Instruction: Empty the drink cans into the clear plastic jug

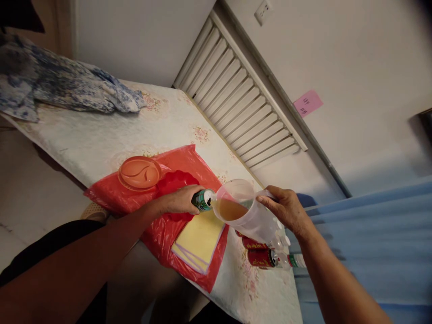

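My left hand (180, 200) is wrapped round a green drink can (202, 200), tilted with its open top facing right. In my right hand (286, 209) is the handle of a translucent plastic jug (266, 225), tipped to the left. Brownish liquid (232, 210) lies in the jug near its lip. The lip meets the can's opening; which way any liquid runs, I cannot tell. Below the can, a folded yellow cloth (199, 240) rests on a red plastic sheet (192, 155). A red scalloped bowl (178, 180) sits behind my left hand, beside an orange round dish (140, 173).
Red cans (261, 258) and clear plastic bottles (297, 260) stand at the right end of the flowered table (168, 121). Blue-and-white fabric (84, 85) lies at the far left. A radiator (239, 90) runs along the wall, and a blue curtain (354, 238) hangs at right.
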Available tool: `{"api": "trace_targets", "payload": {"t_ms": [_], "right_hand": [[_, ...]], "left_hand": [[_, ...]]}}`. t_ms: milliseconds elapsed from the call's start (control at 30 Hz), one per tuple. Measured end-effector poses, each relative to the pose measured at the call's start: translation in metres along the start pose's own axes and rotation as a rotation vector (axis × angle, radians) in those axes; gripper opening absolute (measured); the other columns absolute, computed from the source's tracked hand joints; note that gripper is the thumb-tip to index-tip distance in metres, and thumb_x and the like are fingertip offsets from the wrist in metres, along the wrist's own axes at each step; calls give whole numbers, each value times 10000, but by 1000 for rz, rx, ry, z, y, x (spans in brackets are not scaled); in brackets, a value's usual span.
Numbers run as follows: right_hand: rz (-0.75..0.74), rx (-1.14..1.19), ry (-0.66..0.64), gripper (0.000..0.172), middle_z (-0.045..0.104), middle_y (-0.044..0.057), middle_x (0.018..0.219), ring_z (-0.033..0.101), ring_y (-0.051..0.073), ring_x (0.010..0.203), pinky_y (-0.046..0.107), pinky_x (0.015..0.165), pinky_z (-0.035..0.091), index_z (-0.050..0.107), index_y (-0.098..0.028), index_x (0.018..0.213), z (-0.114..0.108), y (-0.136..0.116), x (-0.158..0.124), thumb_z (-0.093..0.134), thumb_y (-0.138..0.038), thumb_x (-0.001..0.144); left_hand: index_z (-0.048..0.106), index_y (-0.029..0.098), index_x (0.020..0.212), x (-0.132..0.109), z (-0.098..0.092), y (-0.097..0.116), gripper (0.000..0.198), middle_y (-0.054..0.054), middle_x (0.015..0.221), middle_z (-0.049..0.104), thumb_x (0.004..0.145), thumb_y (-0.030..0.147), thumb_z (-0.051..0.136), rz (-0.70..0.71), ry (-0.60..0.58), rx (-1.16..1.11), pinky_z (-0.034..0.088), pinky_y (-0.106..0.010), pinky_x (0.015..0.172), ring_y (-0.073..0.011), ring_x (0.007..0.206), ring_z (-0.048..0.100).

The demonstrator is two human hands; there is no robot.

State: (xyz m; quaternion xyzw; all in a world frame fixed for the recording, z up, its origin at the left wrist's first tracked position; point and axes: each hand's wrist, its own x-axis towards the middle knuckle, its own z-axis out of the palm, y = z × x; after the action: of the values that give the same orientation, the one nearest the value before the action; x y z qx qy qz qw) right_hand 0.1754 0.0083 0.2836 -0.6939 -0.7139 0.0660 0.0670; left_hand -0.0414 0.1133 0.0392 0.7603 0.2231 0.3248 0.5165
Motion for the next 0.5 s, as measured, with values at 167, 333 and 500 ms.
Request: {"api": "trace_targets", "payload": {"t_ms": [167,333,500], "right_hand": [[-1,-8,2,479,365,-43,588,334,112,572,241,499,262,505,-199,640,1,0,1,602,-624,839],[-5,-12,2,481,361,-44,590,330,112,573,239,497,260,509,-199,642,1,1,0,602,-628,840],[-9,-3,-8,486,369,-43,598,341,112,578,238,501,263,519,-195,653,0,1,0,601,-632,849]], "left_hand": [[611,223,1168,0,0,2,542,-48,1179,674,642,254,739,5,-1,29,497,-305,857,-233,1045,635],[619,227,1164,0,-1,3,533,-45,1174,675,646,263,745,4,4,23,500,-305,861,-236,1047,639],[622,231,1146,0,-2,3,514,-42,1167,677,651,260,755,7,8,29,502,-308,877,-231,1042,639]]}}
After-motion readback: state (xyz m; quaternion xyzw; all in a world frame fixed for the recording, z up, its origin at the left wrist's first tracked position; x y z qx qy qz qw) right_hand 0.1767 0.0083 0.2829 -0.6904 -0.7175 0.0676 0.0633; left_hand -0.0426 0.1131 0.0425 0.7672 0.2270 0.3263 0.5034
